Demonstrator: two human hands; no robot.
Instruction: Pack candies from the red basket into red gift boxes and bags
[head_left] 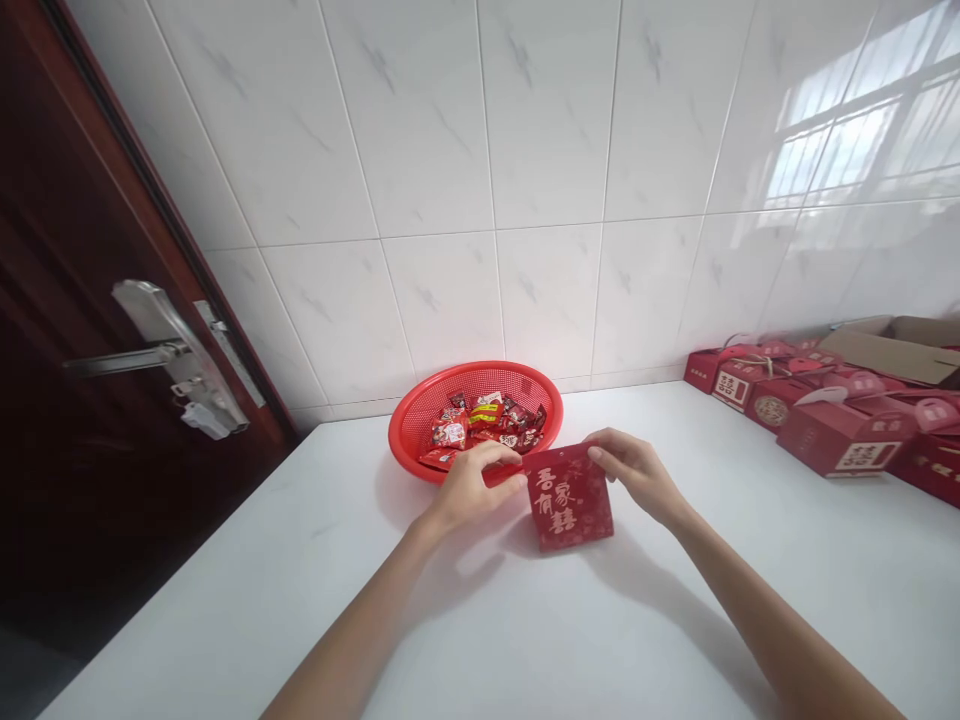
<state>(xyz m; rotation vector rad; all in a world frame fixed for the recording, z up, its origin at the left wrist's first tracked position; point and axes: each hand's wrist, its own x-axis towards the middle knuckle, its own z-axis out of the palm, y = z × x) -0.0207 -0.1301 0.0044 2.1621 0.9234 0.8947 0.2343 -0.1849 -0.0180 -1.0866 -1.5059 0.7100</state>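
A dark red paper gift box (571, 505) with gold Chinese characters on its front stands on the white table, its top edge narrow and pressed together. My right hand (637, 475) pinches the upper right corner between thumb and fingers. At the left edge, my left hand (476, 485) curls its thumb and fingers against the box's side. Just behind the left hand sits a red plastic basket (405, 440). Inside it lie several wrapped candies (487, 412) in red and brown wrappers. What the box contains is hidden.
Several red gift boxes (844, 435) with handles are grouped at the right, beside an open brown cardboard carton (892, 350). A tiled wall (435, 170) runs along the table's back. On the left is a dark wooden door (90, 200) with a metal handle (124, 360).
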